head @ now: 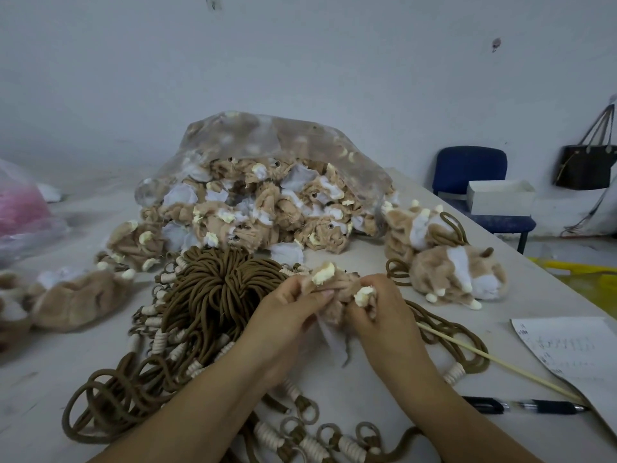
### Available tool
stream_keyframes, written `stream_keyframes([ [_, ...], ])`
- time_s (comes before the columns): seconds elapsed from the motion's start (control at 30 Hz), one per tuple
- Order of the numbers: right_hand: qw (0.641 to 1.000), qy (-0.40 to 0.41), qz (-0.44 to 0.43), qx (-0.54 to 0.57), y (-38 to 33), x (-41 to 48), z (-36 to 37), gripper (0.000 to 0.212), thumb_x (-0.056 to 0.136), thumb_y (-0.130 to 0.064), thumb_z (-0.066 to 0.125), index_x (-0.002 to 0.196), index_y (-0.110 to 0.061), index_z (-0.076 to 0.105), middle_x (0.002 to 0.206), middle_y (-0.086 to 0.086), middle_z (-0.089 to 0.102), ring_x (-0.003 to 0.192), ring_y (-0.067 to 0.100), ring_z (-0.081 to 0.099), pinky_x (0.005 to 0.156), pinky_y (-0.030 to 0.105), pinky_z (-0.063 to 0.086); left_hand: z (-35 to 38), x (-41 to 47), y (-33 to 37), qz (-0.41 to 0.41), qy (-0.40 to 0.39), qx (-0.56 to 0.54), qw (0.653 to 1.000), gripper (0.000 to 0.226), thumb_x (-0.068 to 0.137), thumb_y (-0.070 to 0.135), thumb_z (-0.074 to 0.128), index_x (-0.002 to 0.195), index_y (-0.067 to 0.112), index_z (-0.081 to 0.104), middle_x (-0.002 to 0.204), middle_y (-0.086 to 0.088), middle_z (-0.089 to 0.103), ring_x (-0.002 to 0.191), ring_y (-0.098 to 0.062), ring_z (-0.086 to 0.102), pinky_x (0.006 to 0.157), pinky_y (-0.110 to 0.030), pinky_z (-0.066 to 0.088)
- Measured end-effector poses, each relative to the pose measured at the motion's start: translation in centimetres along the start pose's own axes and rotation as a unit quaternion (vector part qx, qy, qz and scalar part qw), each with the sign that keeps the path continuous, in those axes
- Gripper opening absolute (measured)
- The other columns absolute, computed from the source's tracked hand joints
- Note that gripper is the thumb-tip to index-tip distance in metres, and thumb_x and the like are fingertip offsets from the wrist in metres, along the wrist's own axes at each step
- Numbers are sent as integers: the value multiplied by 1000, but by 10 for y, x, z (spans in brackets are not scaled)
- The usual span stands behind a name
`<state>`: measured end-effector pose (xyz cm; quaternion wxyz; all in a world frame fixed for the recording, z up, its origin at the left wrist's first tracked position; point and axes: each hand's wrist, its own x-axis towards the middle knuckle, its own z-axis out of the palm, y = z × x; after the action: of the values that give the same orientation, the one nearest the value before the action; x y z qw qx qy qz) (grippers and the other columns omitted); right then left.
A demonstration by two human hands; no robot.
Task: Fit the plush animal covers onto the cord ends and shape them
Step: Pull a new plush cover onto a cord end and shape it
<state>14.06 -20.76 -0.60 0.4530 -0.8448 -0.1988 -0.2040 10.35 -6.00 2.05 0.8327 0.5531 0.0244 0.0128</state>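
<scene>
One pink bag (20,208) is cut off at the left edge. One heap of brown cords (213,295) lies on the tabletop (500,322) before one clear bag (267,195) of covers too tangled to count. The left hand (287,315) and right hand (380,312) both pinch one crumpled cover (337,289) just over the cords. Rightward lie one stick (494,362), one pen (524,406) and one sheet (574,349) whose writing is unreadable.

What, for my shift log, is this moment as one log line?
left hand: grips plush cover | right hand: grips same cover | brown cords: heaped beside hands | finished plush animals: at right
</scene>
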Motion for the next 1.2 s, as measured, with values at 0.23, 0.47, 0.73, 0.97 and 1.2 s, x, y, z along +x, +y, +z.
stream_keyframes([
  [0.23, 986, -52, 73, 138, -3, 1, -2, 27, 92, -14, 52, 85, -40, 52, 78, -9, 63, 69, 10, 60, 60, 33, 54, -2, 4, 2, -65, -72, -59, 994, 56, 82, 2, 69, 133, -2, 47, 131, -28, 56, 123, -39, 55, 108, -54, 40],
  [0.47, 966, -45, 66, 247, -10, 0, -5, 17, 86, -6, 59, 83, -22, 55, 57, -11, 44, 46, 2, 35, 43, 13, 31, -7, 6, -3, 9, 1, 77, 997, 38, 77, 6, 69, 115, 9, 63, 109, -15, 71, 102, -23, 68, 92, -36, 51],
  [0.73, 982, -18, 38, 182, -14, -1, -3, 17, 77, -14, 64, 81, -22, 50, 59, -10, 41, 48, 2, 36, 43, 11, 29, -4, 5, -4, 19, -25, 72, 997, 29, 90, -3, 54, 85, 12, 79, 88, -12, 73, 80, -17, 70, 67, -22, 56],
  [0.97, 985, -33, 62, 154, -8, 3, -2, 16, 79, -14, 62, 87, -11, 49, 75, 4, 48, 62, 12, 42, 51, 18, 35, -7, 3, 4, -59, -111, 45, 991, 19, 84, 15, 64, 95, 5, 76, 95, -16, 72, 87, -21, 70, 74, -27, 55],
  [1.2, 985, -37, 96, 141, 0, 7, -9, 21, 83, -15, 60, 75, -24, 42, 62, -8, 46, 53, 5, 41, 50, 25, 37, 0, 0, -8, -44, -20, 111, 993, 35, 72, 27, 76, 101, 6, 74, 99, -18, 73, 92, -30, 70, 92, -42, 54],
])
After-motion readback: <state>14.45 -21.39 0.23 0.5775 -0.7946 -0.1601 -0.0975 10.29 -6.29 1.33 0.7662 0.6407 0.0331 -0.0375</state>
